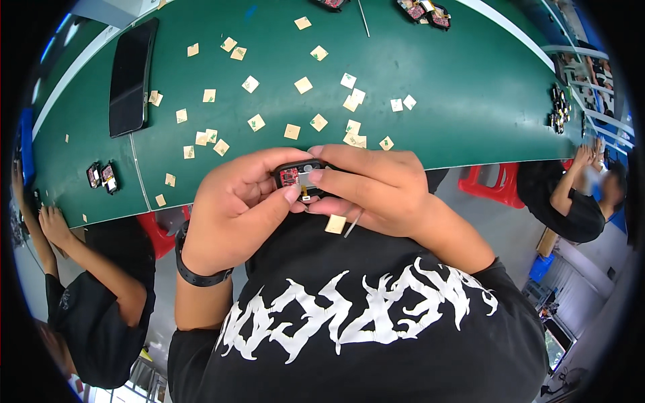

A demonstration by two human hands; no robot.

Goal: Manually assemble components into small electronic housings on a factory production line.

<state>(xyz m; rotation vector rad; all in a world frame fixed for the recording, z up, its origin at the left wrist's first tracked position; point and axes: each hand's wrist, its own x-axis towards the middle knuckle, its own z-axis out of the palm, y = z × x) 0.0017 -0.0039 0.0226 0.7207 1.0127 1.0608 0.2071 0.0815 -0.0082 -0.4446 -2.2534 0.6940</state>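
Note:
Both hands hold a small black electronic module (300, 176) with a red circuit board showing, close to my chest over the near table edge. My left hand (235, 208) grips its left end, thumb pressed at its lower side. My right hand (376, 188) wraps its right end from above. A tan paper square (335, 224) and a thin metal tool (353, 224) stick out under my right fingers; which finger pins them is hidden. A black band (198, 272) circles my left wrist.
The green table (470, 101) is strewn with several tan adhesive-backing squares (302, 84). A black tray (131, 74) lies at far left, small modules (102, 176) near it, more at the far edge (423, 12) and right (557, 107). Other people sit left (101, 295) and right (571, 195). Red stools (494, 185).

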